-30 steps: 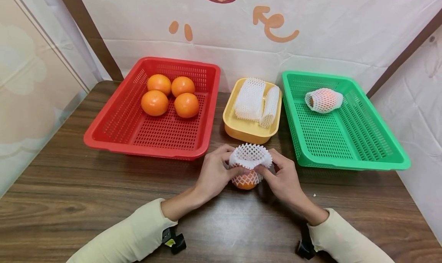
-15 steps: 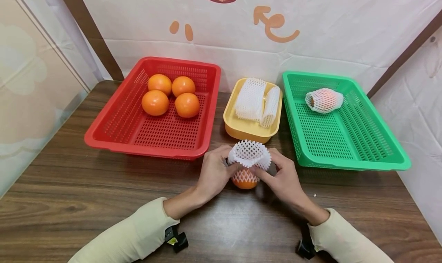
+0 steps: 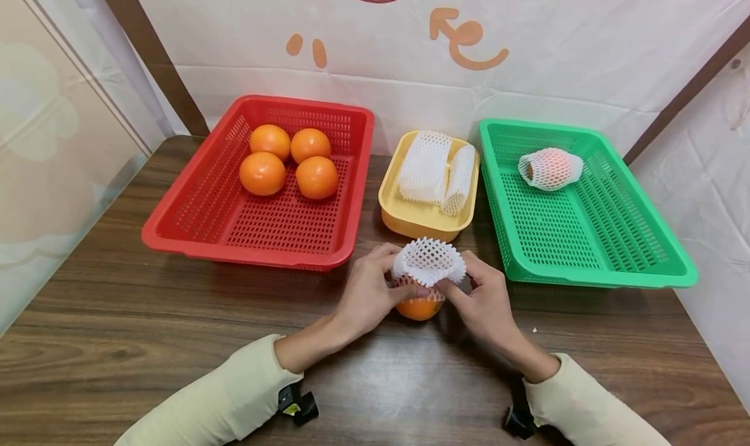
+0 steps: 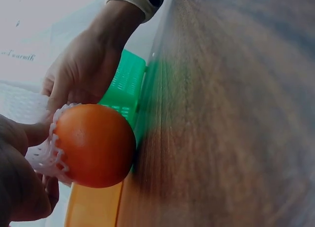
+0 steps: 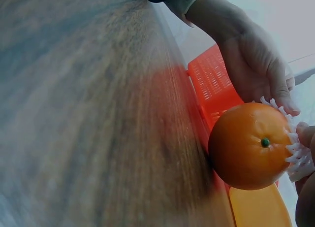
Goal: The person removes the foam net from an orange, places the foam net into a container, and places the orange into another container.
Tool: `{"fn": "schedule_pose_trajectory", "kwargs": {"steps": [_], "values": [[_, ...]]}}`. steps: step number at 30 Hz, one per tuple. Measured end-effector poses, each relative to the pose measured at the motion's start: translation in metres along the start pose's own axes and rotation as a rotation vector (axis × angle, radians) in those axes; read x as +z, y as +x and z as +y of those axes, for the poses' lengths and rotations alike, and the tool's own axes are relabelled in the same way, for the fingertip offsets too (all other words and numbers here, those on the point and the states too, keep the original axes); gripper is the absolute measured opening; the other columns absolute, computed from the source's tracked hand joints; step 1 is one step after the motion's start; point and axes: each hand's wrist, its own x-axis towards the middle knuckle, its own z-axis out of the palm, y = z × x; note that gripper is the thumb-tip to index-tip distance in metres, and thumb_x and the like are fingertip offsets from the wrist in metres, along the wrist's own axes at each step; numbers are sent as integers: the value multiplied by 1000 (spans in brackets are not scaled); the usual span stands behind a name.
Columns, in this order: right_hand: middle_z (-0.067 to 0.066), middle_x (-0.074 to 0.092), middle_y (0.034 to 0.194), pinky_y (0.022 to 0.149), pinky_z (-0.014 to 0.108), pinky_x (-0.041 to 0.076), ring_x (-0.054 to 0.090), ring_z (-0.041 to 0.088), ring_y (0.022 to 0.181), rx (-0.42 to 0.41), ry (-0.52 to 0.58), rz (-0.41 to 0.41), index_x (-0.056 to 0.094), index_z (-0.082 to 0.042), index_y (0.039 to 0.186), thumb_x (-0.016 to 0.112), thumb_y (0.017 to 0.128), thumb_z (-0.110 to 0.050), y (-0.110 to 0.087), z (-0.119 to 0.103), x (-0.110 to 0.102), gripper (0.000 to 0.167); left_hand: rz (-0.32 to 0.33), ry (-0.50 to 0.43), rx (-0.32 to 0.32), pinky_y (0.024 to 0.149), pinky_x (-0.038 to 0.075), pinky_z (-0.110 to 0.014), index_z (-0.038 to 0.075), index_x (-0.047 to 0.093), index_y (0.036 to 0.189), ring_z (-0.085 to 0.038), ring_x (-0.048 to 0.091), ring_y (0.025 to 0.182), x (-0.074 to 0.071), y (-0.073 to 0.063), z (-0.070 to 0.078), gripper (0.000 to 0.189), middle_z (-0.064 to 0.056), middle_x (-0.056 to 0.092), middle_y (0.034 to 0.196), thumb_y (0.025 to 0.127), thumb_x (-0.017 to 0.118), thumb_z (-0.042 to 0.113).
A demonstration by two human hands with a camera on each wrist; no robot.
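Between both hands, an orange [image 3: 418, 308] with a green stem spot sits on the table, its upper part inside a white foam net sleeve [image 3: 430, 261]. The sleeve's top gapes wide, while the lower part of the fruit is bare. My left hand [image 3: 368, 291] pinches the sleeve from the left, thumb across its front. From the right, my right hand [image 3: 484, 299] pinches the opposite side, thumb near the left one. In the left wrist view the sleeve's scalloped edge rings the orange [image 4: 96, 145]. The fingers behind the net are partly hidden in the head view.
A red basket [image 3: 252, 254] with several oranges [image 3: 262, 173] stands back left. Behind the hands, a yellow tray [image 3: 422, 224] holds folded foam nets [image 3: 424, 169]. At right, a green basket [image 3: 597, 278] contains one netted fruit [image 3: 551, 169].
The net's lower edge has ridden up the orange, leaving more of its bottom bare. Both hands keep their pinch on the sleeve and have shifted only slightly.
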Motion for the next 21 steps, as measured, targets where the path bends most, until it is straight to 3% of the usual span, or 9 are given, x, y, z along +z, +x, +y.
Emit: {"fn": "schedule_pose_trajectory", "kwargs": {"steps": [4, 9, 14, 18, 21], "values": [[14, 64, 95, 76, 20, 45, 55, 14, 88, -1, 51, -33, 65, 6, 98, 71, 72, 18, 0, 1, -1, 29, 36, -11, 36, 80, 48, -28, 7, 76, 92, -10, 60, 94, 1, 1, -1, 31, 2, 68, 95, 64, 88, 13], [14, 64, 105, 91, 26, 41, 53, 24, 102, -20, 84, -65, 66, 4, 101, 72, 73, 15, 1, 2, -1, 31, 96, -58, 83, 74, 51, -26, 4, 75, 87, -10, 62, 85, 2, 3, -5, 23, 0, 69, 88, 68, 81, -6], [11, 65, 95, 83, 22, 46, 58, 18, 92, -4, 81, -55, 65, 3, 94, 71, 73, 17, 1, 1, 0, 26, 116, -72, 103, 71, 50, -26, 6, 74, 87, -9, 60, 80, 2, 3, -6, 25, 1, 69, 86, 69, 76, -11], [11, 66, 91, 77, 19, 47, 59, 13, 85, 2, 22, -15, 66, 2, 92, 73, 73, 16, 1, -1, 1, 24, 84, -48, 37, 67, 47, -32, 8, 71, 95, -10, 55, 81, 1, 1, -4, 27, 3, 64, 88, 71, 83, 3], [14, 68, 95, 80, 20, 48, 60, 11, 89, 44, 31, -2, 66, 5, 97, 74, 74, 14, 1, -2, 0, 26, 13, -5, -55, 77, 46, -35, 8, 66, 110, -11, 52, 91, 1, -2, -3, 50, 2, 60, 99, 67, 87, 23]]}}
